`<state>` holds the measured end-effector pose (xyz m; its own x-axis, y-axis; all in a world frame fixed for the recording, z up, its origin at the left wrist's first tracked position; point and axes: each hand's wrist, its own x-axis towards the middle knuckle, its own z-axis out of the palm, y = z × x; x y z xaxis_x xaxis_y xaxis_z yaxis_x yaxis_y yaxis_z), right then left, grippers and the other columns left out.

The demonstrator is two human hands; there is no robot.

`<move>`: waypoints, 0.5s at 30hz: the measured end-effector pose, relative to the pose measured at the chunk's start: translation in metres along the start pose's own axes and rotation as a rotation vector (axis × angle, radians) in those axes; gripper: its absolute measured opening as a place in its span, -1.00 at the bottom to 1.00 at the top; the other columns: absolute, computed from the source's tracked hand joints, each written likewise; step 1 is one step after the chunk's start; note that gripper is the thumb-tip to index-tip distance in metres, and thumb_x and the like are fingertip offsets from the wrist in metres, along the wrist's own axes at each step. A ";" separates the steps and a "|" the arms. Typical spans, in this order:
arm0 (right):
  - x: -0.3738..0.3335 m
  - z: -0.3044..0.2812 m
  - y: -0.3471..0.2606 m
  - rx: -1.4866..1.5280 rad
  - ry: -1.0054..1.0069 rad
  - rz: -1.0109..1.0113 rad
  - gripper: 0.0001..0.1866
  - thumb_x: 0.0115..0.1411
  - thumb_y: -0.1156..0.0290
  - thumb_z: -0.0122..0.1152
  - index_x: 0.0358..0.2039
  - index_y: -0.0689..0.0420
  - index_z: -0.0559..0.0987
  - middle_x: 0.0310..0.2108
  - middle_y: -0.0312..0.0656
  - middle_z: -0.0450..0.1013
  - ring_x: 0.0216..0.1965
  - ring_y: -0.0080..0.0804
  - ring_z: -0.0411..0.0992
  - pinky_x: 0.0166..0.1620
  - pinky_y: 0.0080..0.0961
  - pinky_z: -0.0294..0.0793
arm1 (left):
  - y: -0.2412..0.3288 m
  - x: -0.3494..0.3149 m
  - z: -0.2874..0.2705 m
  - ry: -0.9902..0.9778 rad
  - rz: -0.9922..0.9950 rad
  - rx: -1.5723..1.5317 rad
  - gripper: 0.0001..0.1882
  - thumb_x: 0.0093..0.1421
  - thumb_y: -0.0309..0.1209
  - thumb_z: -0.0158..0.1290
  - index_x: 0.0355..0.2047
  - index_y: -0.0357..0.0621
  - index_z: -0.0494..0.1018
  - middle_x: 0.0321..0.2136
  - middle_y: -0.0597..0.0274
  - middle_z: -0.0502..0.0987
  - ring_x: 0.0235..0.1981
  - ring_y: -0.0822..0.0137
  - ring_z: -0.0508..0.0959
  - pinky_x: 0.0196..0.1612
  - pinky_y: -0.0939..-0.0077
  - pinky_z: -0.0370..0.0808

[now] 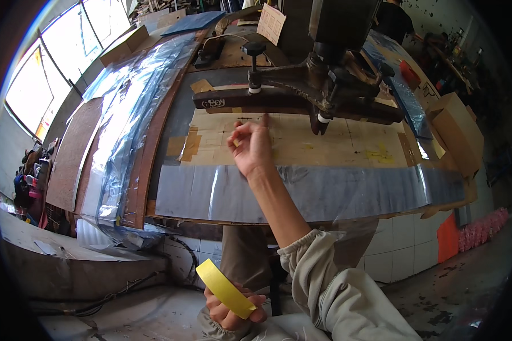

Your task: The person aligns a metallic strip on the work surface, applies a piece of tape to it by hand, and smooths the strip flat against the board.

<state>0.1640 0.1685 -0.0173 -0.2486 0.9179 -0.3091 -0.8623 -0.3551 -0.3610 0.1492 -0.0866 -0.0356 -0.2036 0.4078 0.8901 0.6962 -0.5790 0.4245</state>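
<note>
My left hand (233, 310) is low in front of my lap, its fingers wrapped round a roll of yellow tape (224, 290). Over the table, my right hand (251, 145) is turned palm up. One of its fingers stretches forward to the pale board (318, 139), just below the dark clamping bar (290, 105). The other fingers are curled, with a small yellowish bit showing among them that I cannot make out clearly. Patches of yellow-brown tape (191, 145) lie on the board's left end. A greyish plastic-covered strip (324, 187) runs along the table's near edge.
A dark metal press head (318, 79) with knobs and arms stands over the board. Clear plastic sheeting (125, 136) covers the left side. An opened cardboard box (455, 133) is at the right. Another person (393, 20) stands at the back right.
</note>
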 end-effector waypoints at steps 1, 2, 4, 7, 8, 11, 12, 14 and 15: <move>0.001 -0.001 -0.005 0.060 0.043 -0.010 -0.28 -0.07 0.67 -0.05 0.05 -0.42 0.25 -0.38 -0.25 0.32 -0.52 -0.54 0.29 -0.42 -0.56 0.38 | 0.000 0.000 -0.001 -0.002 0.002 0.000 -0.74 0.15 -0.17 0.10 -0.60 0.01 0.50 -0.81 0.57 0.42 -0.77 0.55 0.42 -0.49 0.57 0.42; 0.003 -0.003 -0.007 0.063 0.044 -0.011 -0.28 -0.07 0.67 -0.05 0.05 -0.42 0.25 -0.38 -0.25 0.32 -0.52 -0.54 0.29 -0.42 -0.56 0.38 | 0.000 0.000 -0.001 -0.044 0.021 0.001 -0.74 0.16 -0.17 0.09 -0.59 0.01 0.51 -0.81 0.57 0.42 -0.79 0.56 0.42 -0.51 0.58 0.43; 0.006 -0.005 -0.010 0.290 -0.014 -0.055 -0.28 -0.08 0.67 -0.04 0.03 -0.44 0.26 -0.39 -0.25 0.32 -0.49 -0.53 0.31 -0.42 -0.57 0.38 | 0.004 0.005 -0.003 -0.091 0.043 0.003 -0.74 0.16 -0.17 0.09 -0.58 0.00 0.51 -0.82 0.57 0.42 -0.80 0.57 0.41 -0.52 0.59 0.43; 0.010 -0.010 -0.004 0.247 -0.104 0.022 -0.30 -0.07 0.67 -0.05 0.04 -0.40 0.27 -0.39 -0.24 0.32 -0.47 -0.52 0.32 -0.43 -0.58 0.37 | 0.009 0.005 -0.002 -0.037 0.063 0.110 -0.59 0.29 -0.23 -0.18 -0.72 0.00 0.28 -0.87 0.43 0.30 -0.81 0.48 0.33 -0.51 0.40 0.42; 0.011 -0.013 0.000 0.179 -0.191 0.078 -0.36 -0.06 0.66 -0.05 0.00 -0.33 0.30 -0.39 -0.23 0.33 -0.44 -0.50 0.33 -0.42 -0.58 0.37 | 0.005 -0.005 -0.007 -0.007 0.021 0.134 -0.56 0.29 -0.20 -0.23 -0.74 0.01 0.25 -0.85 0.40 0.28 -0.77 0.45 0.36 -0.50 0.38 0.44; 0.005 -0.003 0.010 0.150 -0.276 0.275 -0.43 -0.05 0.65 -0.05 -0.05 -0.26 0.32 -0.38 -0.23 0.33 -0.41 -0.49 0.33 -0.40 -0.58 0.37 | 0.001 -0.016 -0.011 0.057 -0.073 0.187 -0.49 0.30 -0.13 -0.33 -0.79 0.03 0.19 -0.81 0.35 0.26 -0.70 0.39 0.41 -0.47 0.33 0.49; -0.008 0.007 0.009 0.143 -0.215 0.174 -0.44 -0.06 0.65 -0.04 -0.07 -0.26 0.32 -0.37 -0.23 0.33 -0.41 -0.49 0.32 -0.39 -0.57 0.37 | 0.007 -0.004 -0.009 0.106 -0.087 0.316 -0.46 0.31 -0.10 -0.38 -0.80 0.03 0.19 -0.81 0.33 0.24 -0.70 0.34 0.41 -0.44 0.30 0.51; 0.001 -0.003 0.006 0.167 -0.144 0.122 -0.41 -0.06 0.65 -0.03 -0.04 -0.28 0.31 -0.36 -0.23 0.33 -0.41 -0.49 0.32 -0.39 -0.57 0.37 | 0.004 -0.011 -0.017 0.180 -0.141 0.472 -0.40 0.32 -0.06 -0.47 -0.82 0.03 0.18 -0.82 0.26 0.24 -0.71 0.21 0.40 -0.40 0.23 0.54; 0.001 -0.003 0.002 0.191 -0.079 0.077 -0.38 -0.06 0.66 -0.03 -0.02 -0.30 0.29 -0.36 -0.22 0.33 -0.41 -0.49 0.32 -0.40 -0.56 0.37 | 0.002 -0.016 -0.020 0.184 -0.139 0.474 -0.40 0.32 -0.06 -0.47 -0.82 0.03 0.18 -0.82 0.26 0.24 -0.71 0.21 0.40 -0.40 0.23 0.54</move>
<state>0.1632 0.1682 -0.0212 -0.3441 0.9033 -0.2562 -0.9056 -0.3914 -0.1636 0.1404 -0.1085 -0.0454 -0.4044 0.3026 0.8630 0.8802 -0.1273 0.4571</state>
